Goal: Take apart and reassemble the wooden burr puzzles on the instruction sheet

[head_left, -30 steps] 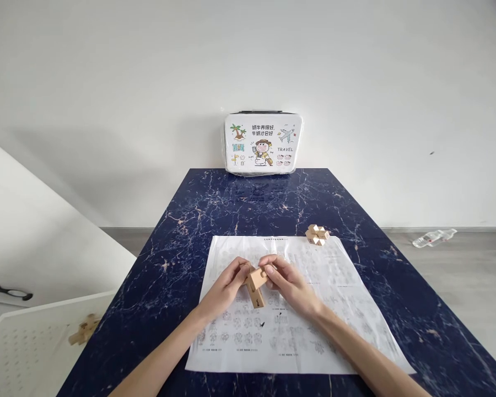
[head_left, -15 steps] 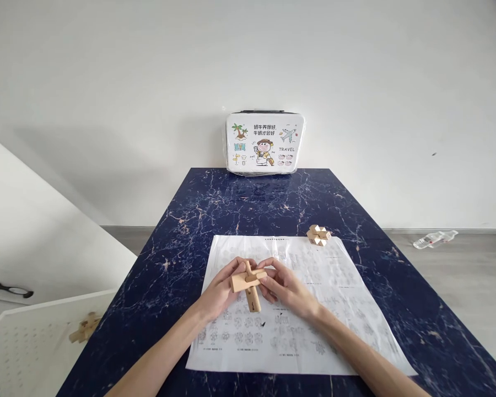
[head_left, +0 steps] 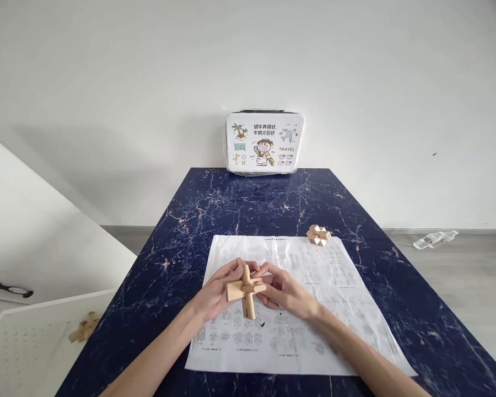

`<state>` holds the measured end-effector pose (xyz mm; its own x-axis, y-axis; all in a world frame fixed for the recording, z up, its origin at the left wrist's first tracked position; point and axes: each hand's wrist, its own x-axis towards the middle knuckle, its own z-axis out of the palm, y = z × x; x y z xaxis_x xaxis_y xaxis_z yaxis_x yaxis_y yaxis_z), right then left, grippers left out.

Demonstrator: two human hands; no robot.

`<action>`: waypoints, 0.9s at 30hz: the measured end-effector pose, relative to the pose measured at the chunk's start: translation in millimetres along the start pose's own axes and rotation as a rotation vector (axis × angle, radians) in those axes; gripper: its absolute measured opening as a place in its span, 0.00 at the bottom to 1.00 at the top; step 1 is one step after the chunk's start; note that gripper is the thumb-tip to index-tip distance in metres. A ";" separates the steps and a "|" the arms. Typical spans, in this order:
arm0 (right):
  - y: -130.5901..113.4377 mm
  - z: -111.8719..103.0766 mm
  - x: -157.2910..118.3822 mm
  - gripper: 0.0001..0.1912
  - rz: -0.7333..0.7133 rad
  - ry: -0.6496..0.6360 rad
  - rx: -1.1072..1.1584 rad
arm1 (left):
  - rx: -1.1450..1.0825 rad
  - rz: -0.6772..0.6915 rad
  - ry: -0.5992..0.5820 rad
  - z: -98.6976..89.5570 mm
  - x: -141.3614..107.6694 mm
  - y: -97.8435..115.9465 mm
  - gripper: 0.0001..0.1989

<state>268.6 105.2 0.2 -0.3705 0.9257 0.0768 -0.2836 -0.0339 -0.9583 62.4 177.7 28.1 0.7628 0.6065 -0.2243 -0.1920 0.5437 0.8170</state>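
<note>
If you take the wooden cross as the clock's center, the dark blue marbled table [head_left: 240, 204] spreads out all around it and runs off toward 12. Next biggest is the printed sheet [head_left: 334, 336], lying kinda wrinkled right under the hands. The white cartoon travel case [head_left: 265, 144] stands up at 12, at the table's far edge by the wall.

Now the hands. Left forearm angles in from 8 o'clock, right one from 4, so they make a loose V. The left hand [head_left: 221, 292] is turned inward, grasping the cross from the 9 side, thumb up near the top bar and fingers curled behind. The right hand [head_left: 287, 292] has the 3 o'clock side, thumb against the bar's end, fingers bent, index reaching across toward the left fingertips.

The wooden cross [head_left: 248, 298] itself is held over the sheet between both hands, one bar pointing at 6 with a black mark on it. Smallest is the knobbly wooden puzzle [head_left: 318, 236] at 2, on the sheet's far edge.
</note>
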 end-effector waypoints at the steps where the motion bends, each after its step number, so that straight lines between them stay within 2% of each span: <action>1: 0.1 0.3 0.3 0.14 0.001 -0.013 0.016 | 0.007 0.010 -0.005 -0.2 -0.3 0.8 0.14; 8: 2.1 0.3 0.4 0.16 0.023 -0.045 0.113 | 0.058 0.039 -0.023 -2.0 1.4 1.9 0.14; 12: -2.0 3.7 -0.5 0.16 0.060 -0.003 0.207 | 0.037 0.052 -0.045 -4.2 4.3 1.7 0.16; 19: 6.9 -2.5 3.4 0.18 0.130 0.162 0.459 | 0.046 0.047 0.034 1.1 7.2 2.4 0.18; 22: 13.0 -12.4 6.3 0.16 0.105 0.291 0.615 | -0.063 0.085 0.102 -1.2 11.1 -0.4 0.19; 27: 11.3 -26.1 9.4 0.11 0.016 0.434 0.750 | -0.207 0.087 0.245 -8.4 15.7 -3.4 0.14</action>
<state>285.1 123.4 -17.0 -0.0525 0.9797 -0.1936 -0.8461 -0.1466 -0.5124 69.9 190.2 17.3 0.5717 0.7638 -0.2996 -0.3904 0.5744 0.7195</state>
